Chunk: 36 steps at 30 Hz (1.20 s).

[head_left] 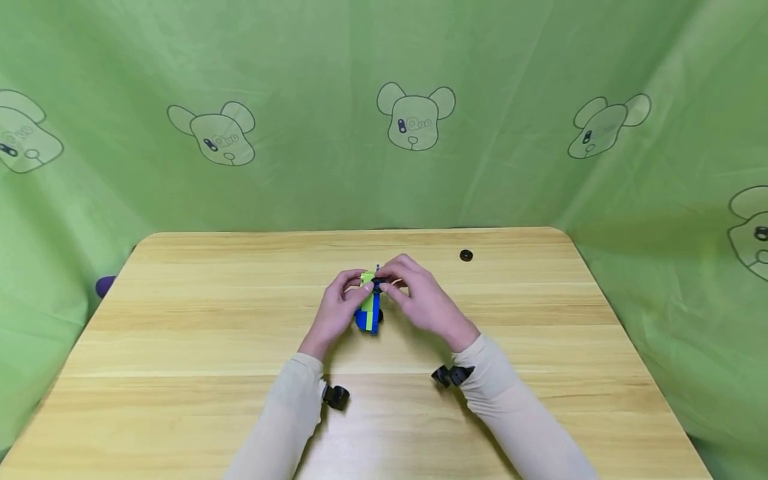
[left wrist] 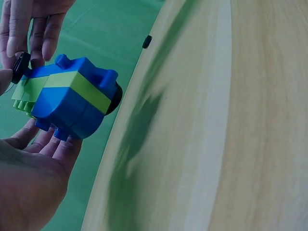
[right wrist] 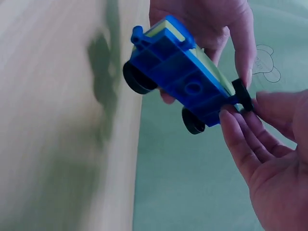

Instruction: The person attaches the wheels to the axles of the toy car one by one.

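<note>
A blue and lime-green toy car (head_left: 368, 322) is held above the table in my left hand (head_left: 334, 308), its fingers and thumb around the body. My right hand (head_left: 429, 301) pinches a black wheel (right wrist: 242, 95) against a blue axle peg at one corner. In the right wrist view the blue underside faces the camera, with two black wheels (right wrist: 138, 79) along the opposite side. Another blue peg (right wrist: 188, 44), on the same side as the pinched wheel, is bare. Lime-green studs (left wrist: 22, 106) show on top in the left wrist view.
A loose black wheel (head_left: 466, 255) lies on the wooden table (head_left: 210, 320) near its far edge, right of the hands. Green curtains (head_left: 312, 180) with printed bear faces stand around the table. Something purple (head_left: 105, 287) shows beyond the left edge.
</note>
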### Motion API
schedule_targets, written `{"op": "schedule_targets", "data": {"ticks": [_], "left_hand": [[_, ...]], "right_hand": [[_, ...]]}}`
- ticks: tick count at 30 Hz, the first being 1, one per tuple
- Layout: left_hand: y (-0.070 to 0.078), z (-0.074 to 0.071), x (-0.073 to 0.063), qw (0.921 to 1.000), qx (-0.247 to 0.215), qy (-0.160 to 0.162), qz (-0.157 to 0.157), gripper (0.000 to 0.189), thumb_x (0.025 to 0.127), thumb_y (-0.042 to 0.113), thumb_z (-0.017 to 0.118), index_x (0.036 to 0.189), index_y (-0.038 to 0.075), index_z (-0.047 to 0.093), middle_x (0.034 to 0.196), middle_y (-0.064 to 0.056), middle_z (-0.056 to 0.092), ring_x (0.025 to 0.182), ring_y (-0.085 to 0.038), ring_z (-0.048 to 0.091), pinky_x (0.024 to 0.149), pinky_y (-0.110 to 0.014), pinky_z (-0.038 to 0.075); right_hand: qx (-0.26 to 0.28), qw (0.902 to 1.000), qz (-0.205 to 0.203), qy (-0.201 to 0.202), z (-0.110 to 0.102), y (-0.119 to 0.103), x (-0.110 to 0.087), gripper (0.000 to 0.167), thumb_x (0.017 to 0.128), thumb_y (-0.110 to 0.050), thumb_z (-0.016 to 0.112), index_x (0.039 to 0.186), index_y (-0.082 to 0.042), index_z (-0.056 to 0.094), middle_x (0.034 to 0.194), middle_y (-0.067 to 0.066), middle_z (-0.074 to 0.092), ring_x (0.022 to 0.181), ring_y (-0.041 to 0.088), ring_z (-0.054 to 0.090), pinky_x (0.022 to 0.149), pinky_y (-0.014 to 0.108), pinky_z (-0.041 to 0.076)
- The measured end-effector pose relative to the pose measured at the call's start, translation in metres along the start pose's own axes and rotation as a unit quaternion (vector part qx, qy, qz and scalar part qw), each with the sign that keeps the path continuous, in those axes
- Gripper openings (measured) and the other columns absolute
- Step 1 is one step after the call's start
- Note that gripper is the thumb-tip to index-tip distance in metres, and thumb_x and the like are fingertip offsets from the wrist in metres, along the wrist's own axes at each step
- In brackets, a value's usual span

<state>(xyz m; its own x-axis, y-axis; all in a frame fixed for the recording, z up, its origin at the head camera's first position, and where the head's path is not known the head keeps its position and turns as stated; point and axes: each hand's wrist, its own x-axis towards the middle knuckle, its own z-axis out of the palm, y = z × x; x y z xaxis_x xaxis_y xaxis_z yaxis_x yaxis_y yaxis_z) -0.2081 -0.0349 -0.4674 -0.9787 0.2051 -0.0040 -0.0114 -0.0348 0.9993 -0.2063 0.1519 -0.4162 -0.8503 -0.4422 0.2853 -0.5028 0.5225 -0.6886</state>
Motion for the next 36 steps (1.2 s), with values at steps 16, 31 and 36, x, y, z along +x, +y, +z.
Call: {"op": "schedule_targets", "data": {"ticks": [16,31,36], "left_hand": [[0.011,0.000,-0.005,0.9999,-0.002,0.006,-0.008,0.045,0.098,0.016,0.061,0.136,-0.004,0.048,0.119,-0.017,0.055,0.102,-0.023,0.062,0.083,-0.026,0.050],[0.029,0.002,-0.014,0.9998,-0.006,-0.005,-0.019,0.048,0.098,0.016,0.063,0.135,-0.009,0.047,0.115,-0.018,0.057,0.107,-0.038,0.061,0.088,-0.039,0.052],[0.028,0.002,-0.014,0.9998,-0.003,0.002,-0.019,0.045,0.097,0.017,0.064,0.132,-0.008,0.051,0.112,-0.017,0.059,0.104,-0.040,0.062,0.087,-0.044,0.053]], "right_hand": [[0.108,0.9847,0.137,0.007,0.008,0.005,0.000,0.017,0.098,-0.014,0.061,0.109,-0.002,0.062,0.097,0.014,0.067,0.089,0.033,0.065,0.076,0.035,0.055],[0.230,0.9626,0.143,-0.013,0.010,0.013,0.000,0.023,0.098,-0.003,0.058,0.116,0.010,0.060,0.102,0.019,0.065,0.095,0.042,0.063,0.085,0.049,0.054],[0.245,0.9587,0.144,-0.016,0.011,0.014,0.000,0.021,0.098,-0.003,0.057,0.114,0.010,0.060,0.100,0.017,0.065,0.095,0.043,0.063,0.087,0.055,0.052]]}}
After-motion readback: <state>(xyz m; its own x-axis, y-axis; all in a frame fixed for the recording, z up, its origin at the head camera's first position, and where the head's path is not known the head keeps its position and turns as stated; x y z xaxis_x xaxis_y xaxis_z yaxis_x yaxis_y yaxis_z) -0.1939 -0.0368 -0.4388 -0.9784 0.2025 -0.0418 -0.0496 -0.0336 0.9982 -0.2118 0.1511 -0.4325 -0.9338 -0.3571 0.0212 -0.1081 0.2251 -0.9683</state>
